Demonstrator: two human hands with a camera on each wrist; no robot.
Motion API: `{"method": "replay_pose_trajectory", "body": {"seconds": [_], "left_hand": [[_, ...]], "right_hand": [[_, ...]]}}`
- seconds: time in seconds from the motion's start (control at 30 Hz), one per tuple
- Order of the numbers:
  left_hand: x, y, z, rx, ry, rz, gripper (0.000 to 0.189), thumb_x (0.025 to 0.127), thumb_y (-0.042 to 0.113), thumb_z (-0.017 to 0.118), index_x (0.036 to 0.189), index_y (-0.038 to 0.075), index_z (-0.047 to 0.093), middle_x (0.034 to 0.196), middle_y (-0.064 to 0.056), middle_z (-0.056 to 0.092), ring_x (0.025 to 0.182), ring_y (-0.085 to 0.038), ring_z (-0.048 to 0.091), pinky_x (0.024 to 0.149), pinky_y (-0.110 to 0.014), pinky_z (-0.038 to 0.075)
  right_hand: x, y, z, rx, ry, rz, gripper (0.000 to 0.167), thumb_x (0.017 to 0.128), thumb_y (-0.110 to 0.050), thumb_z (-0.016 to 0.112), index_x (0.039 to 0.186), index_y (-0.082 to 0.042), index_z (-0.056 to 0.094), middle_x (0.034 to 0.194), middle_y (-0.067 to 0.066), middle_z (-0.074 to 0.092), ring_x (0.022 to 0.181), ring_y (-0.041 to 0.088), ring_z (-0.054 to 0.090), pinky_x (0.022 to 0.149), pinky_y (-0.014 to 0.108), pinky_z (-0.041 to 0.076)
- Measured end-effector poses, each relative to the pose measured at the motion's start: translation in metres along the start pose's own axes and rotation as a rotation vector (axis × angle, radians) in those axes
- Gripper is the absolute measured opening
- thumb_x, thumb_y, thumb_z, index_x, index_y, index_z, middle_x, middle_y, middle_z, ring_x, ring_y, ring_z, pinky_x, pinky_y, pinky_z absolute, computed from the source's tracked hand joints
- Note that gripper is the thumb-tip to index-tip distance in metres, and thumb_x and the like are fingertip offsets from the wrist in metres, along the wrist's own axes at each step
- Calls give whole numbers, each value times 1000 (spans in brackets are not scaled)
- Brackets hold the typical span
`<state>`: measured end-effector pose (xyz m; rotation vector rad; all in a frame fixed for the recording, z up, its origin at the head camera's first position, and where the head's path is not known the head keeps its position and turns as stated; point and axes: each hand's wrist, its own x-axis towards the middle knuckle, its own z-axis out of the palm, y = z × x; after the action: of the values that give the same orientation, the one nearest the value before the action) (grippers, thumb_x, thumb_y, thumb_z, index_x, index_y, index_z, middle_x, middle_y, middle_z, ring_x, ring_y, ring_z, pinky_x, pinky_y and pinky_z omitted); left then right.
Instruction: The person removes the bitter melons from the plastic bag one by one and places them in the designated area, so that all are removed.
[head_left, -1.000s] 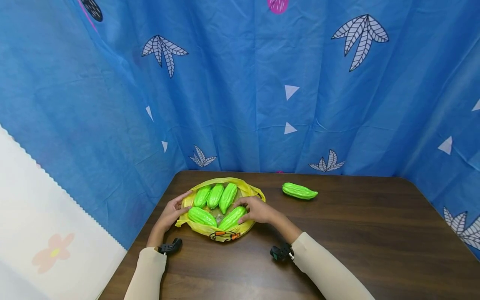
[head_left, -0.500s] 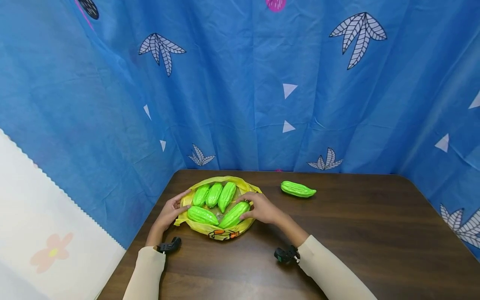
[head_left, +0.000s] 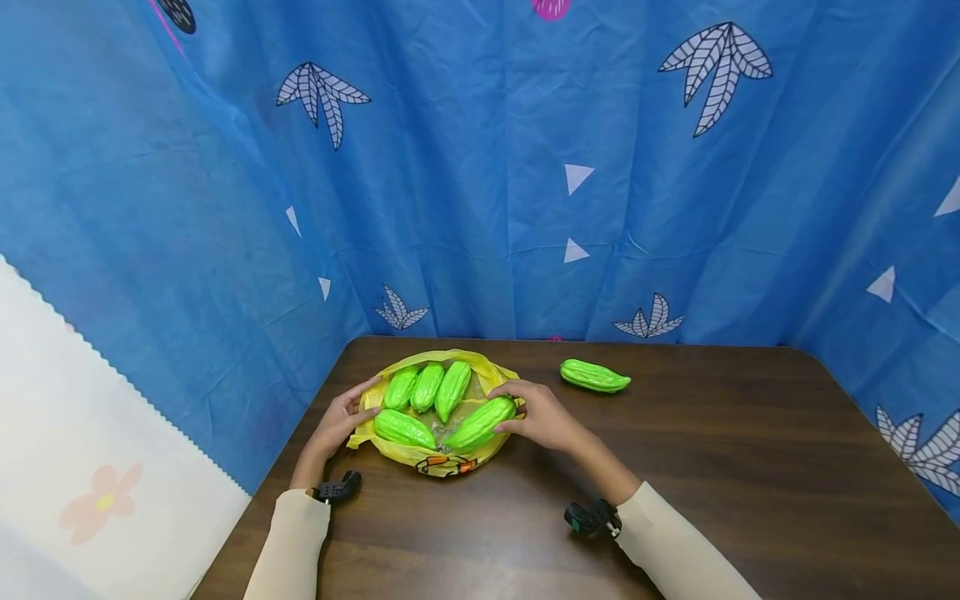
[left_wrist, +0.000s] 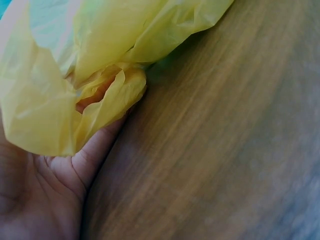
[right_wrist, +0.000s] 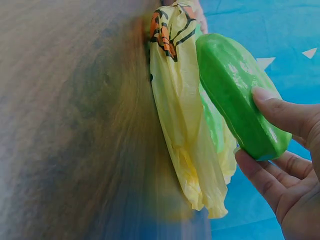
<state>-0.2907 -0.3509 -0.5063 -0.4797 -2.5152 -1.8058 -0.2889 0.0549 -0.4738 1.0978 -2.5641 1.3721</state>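
A yellow plastic bag (head_left: 483, 368) lies spread open on the table, with several green ridged bitter gourds inside. Three gourds (head_left: 427, 387) sit side by side at its back, and another gourd (head_left: 403, 427) lies at the front left. My right hand (head_left: 543, 417) pinches one more bitter gourd (head_left: 480, 425) by its right end between thumb and fingers; in the right wrist view this gourd (right_wrist: 240, 95) is tilted and raised above the bag rim. My left hand (head_left: 341, 421) holds the bag's left rim, its fingers partly hidden by the yellow plastic (left_wrist: 115, 100) in the left wrist view.
A lone bitter gourd (head_left: 595, 376) lies on the brown wooden table (head_left: 712, 442), right of the bag near the back edge. A blue patterned curtain (head_left: 465, 167) hangs behind the table. White cloth (head_left: 90, 450) hangs at the left.
My right hand has taken hold of the front right gourd and moved it up and to the right. My left hand has stayed at the bag's left rim.
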Motion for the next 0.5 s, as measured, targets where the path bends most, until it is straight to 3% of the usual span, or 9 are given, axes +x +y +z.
{"method": "replay_pose_trajectory", "body": {"seconds": [0.07, 0.23, 0.3, 0.5], "left_hand": [[1, 0, 0, -4, 0, 2, 60, 97, -2, 64, 152, -7, 39, 159, -27, 33, 139, -38, 38, 86, -17, 50], [3, -2, 1, -21, -12, -1, 60, 97, -3, 63, 152, -7, 39, 159, -28, 32, 122, -12, 56, 81, -20, 53], [3, -3, 1, -17, -14, -2, 60, 97, -2, 64, 152, -7, 39, 159, -28, 32, 118, -6, 57, 79, -21, 53], [1, -2, 0, -23, -6, -14, 61, 98, -1, 64, 153, -6, 39, 159, -27, 32, 111, -4, 60, 76, -21, 53]], "right_hand": [[-3, 0, -3, 12, 8, 9, 45, 82, -17, 86, 124, -16, 70, 122, 2, 68, 110, 20, 62, 84, 44, 57], [-12, -2, -8, 4, 25, 5, 44, 80, -20, 87, 121, -17, 71, 117, -1, 68, 99, 16, 61, 78, 36, 57], [-16, -3, -10, 9, 29, 0, 44, 80, -20, 88, 120, -17, 71, 116, 0, 68, 96, 16, 62, 77, 34, 57], [-24, -6, -16, 51, 23, 8, 45, 81, -18, 87, 122, -15, 70, 119, 3, 67, 99, 24, 67, 80, 39, 59]]}}
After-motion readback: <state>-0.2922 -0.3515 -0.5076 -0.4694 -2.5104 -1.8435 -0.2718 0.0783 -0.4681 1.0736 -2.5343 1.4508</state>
